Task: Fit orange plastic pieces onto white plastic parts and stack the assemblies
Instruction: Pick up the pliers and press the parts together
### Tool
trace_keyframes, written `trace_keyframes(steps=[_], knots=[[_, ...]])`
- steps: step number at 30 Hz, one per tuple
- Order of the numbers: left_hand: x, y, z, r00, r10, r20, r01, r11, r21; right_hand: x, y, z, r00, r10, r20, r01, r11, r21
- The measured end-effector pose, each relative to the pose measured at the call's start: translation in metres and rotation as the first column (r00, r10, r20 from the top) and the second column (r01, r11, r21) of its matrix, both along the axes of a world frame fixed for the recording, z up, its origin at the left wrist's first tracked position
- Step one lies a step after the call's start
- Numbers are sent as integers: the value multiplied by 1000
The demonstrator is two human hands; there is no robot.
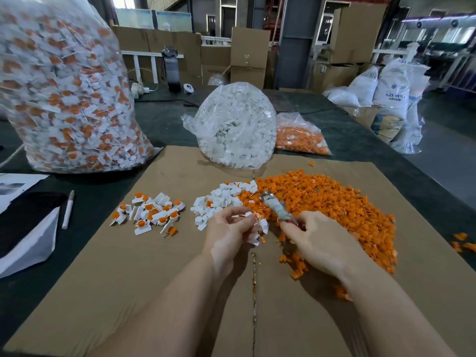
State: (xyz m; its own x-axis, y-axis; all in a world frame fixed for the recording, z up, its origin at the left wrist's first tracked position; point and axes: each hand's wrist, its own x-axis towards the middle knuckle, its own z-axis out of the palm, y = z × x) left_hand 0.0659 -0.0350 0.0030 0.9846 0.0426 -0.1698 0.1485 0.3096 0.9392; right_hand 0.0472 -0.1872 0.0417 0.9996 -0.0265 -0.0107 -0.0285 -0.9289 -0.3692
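Left hand: the left hand [229, 229] holds a small cluster of white plastic parts [260, 228] over the cardboard sheet [128, 279], its fingers [242, 220] curled round them; a bit of orange shows at the fingertips
Right hand: the right hand [319, 238] grips a short tape-wrapped tool [274, 208] with a metal tip, fingers closed on its handle, the tip pointing toward 11 o'clock over the orange heap
Orange pieces: a broad loose heap of orange plastic pieces [334, 202] spreads from 12 to 3 o'clock of the hands, partly under the right wrist
White parts: a smaller pile of loose white parts [221, 199] lies at 12 o'clock of the left hand, touching the orange heap
Assemblies: finished white-and-orange assemblies [152, 212] lie in a loose scatter at 9 o'clock of the left hand, not stacked
Bags: on the bench [164, 119], a large clear bag of assemblies [67, 94] stands at 10 o'clock, a bag of white parts [237, 124] at 12, a bag of orange pieces [301, 137] just beside it
Bench edge: a white pen [68, 210] lies far left
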Motion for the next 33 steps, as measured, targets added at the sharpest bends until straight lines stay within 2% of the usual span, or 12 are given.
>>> trace_keyframes(steps=[3, 5, 9, 14, 19, 21, 26, 29, 31, 33], knots=[[7, 2, 6, 998, 59, -15, -59, 998, -29, -3, 3, 11, 986, 107, -131, -68, 960, 271], [11, 4, 8, 996, 87, -28, -88, 996, -21, -6, 5, 17, 970, 149, -192, -69, 928, 367], [18, 6, 10, 991, 125, -53, -126, 992, -9, -8, 6, 23, 938, 185, -293, -18, 870, 493], [20, 6, 8, 984, 157, -89, -158, 987, -9, -9, 9, 22, 910, 219, -352, 11, 836, 549], [19, 4, 6, 977, 172, -123, -180, 982, -51, -10, 13, 14, 954, 211, -212, -109, 906, 410], [18, 4, 6, 976, 176, -126, -184, 981, -56, -10, 14, 11, 963, 207, -171, -122, 906, 405], [14, 3, 3, 976, 176, -124, -183, 982, -45, -12, 13, 4, 983, 142, -113, -92, 928, 362], [9, 4, -1, 979, 174, -105, -180, 982, -49, -10, 4, -4, 1000, 25, -9, -22, 972, 234], [4, 4, -5, 988, 150, -47, -149, 989, 26, -7, -2, -10, 995, -66, 71, 58, 993, 105], [-1, 3, -11, 994, 104, 41, -110, 973, 204, -3, -8, -17, 979, -126, 163, 133, 991, -31]])
